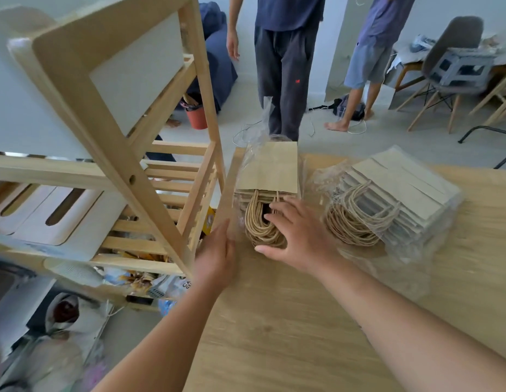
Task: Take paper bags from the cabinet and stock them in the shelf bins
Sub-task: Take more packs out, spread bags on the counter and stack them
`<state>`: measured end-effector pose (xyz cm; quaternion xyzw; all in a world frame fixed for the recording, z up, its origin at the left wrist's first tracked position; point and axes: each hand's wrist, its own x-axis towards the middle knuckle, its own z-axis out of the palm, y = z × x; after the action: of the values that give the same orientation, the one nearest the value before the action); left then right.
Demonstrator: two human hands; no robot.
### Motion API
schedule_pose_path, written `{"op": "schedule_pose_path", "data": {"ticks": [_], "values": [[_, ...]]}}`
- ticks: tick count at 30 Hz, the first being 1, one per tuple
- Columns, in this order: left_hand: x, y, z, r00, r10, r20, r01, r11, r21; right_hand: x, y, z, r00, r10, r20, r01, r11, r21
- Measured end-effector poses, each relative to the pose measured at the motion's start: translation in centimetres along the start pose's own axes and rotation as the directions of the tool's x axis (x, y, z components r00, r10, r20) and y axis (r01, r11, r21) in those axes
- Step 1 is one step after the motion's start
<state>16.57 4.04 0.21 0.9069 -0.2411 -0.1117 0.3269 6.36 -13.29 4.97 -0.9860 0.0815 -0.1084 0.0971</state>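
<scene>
Kraft-brown paper bags (270,168) lie stacked in torn clear plastic wrap on the wooden table (288,335). Spread, unclenched, the right hand (298,236) rests its fingers on their twine handles (261,224). Just left of it, the left hand (216,257) lies flat and loose against the wrap's edge. Right of the grip sits a second wrapped bundle (393,199); further left stands a wooden shelf (127,154).

Right hand (298,236) on brown bags' (270,171) handles — left hand (216,256) beside.
</scene>
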Motion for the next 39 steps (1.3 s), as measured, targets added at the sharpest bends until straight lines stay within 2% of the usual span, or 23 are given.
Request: {"op": "schedule_pose_path", "data": {"ticks": [4,7,11,17,21,26,28,32,36,39], "values": [[-1.3,-1.8,0.9,0.988,0.144,0.059,-0.154,0.951,0.267,0.3,-0.8,0.4,1.000,-0.003,0.027,0.007,0.987,-0.158],[-1.3,-3.1,1.8,0.984,0.152,0.089,-0.174,0.917,0.359,0.6,-1.3,0.3,0.995,0.026,0.091,-0.005,0.975,-0.223],[-1.3,-3.0,2.1,0.985,0.156,0.080,-0.175,0.910,0.375,0.9,-1.7,0.1,0.993,0.058,0.102,-0.033,0.973,-0.227],[-0.9,-2.5,1.6,0.985,0.166,0.053,-0.174,0.934,0.313,0.7,-0.9,-0.5,0.998,0.006,0.066,0.010,0.971,-0.239],[-0.1,-1.1,0.8,0.960,0.254,-0.115,-0.231,0.956,0.179,-0.2,0.2,-1.2,0.998,-0.038,-0.048,0.030,0.988,-0.154],[1.0,1.7,-0.7,0.860,0.425,-0.282,-0.380,0.903,0.201,-0.8,1.5,-3.1,0.990,-0.040,-0.137,0.031,0.998,-0.063],[1.9,3.1,-1.6,0.857,0.448,-0.253,-0.406,0.891,0.204,-0.6,2.0,-4.2,0.990,-0.026,-0.141,0.024,1.000,-0.018],[4.1,5.7,-2.8,0.881,0.463,-0.099,-0.433,0.872,0.227,0.3,2.4,-7.8,0.989,0.041,-0.140,-0.026,0.994,0.108],[6.1,7.6,-4.1,0.858,0.503,-0.101,-0.480,0.856,0.190,2.0,1.9,-12.8,0.981,0.126,-0.148,-0.086,0.963,0.254],[7.5,9.4,-5.4,0.859,0.495,-0.129,-0.483,0.868,0.118,3.1,1.6,-16.0,0.981,0.182,-0.066,-0.151,0.933,0.328]]}}
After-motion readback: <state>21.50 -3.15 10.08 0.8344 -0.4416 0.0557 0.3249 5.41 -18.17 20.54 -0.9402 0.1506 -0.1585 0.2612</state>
